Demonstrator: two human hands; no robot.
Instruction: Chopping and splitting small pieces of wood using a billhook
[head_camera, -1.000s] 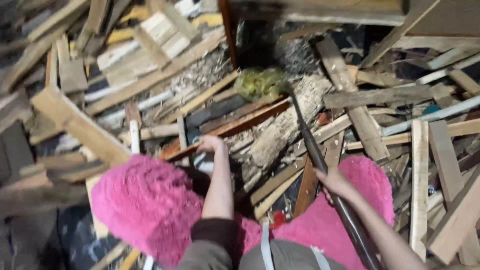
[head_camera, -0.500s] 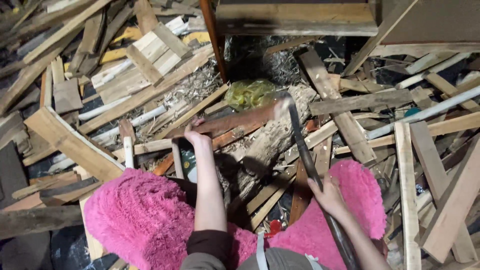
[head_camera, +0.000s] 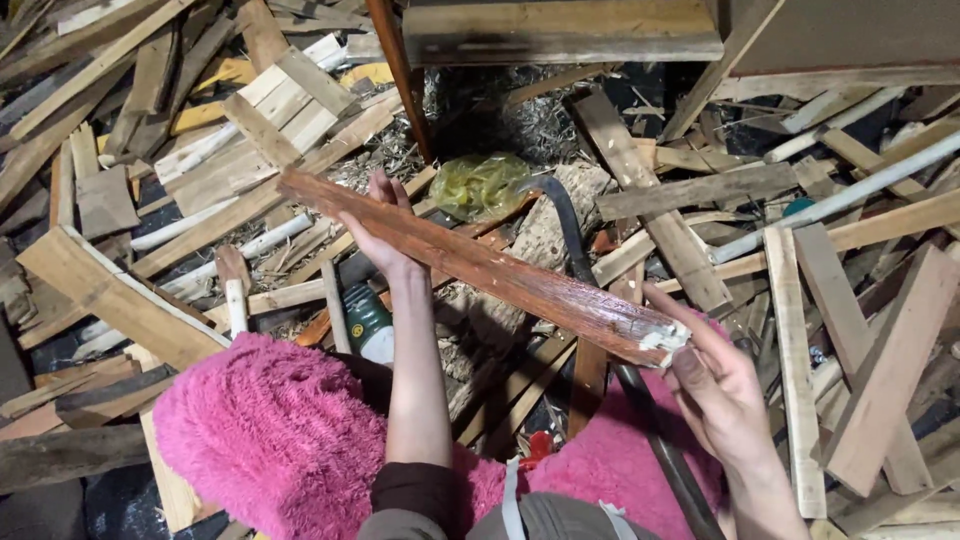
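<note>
Reddish rough-grained plank (head_camera: 490, 265), splintered end

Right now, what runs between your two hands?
In the head view, a long reddish-brown wooden strip spans the gap: the left hand grips it near its far end, and the right hand touches its chipped, pale near end.
</note>
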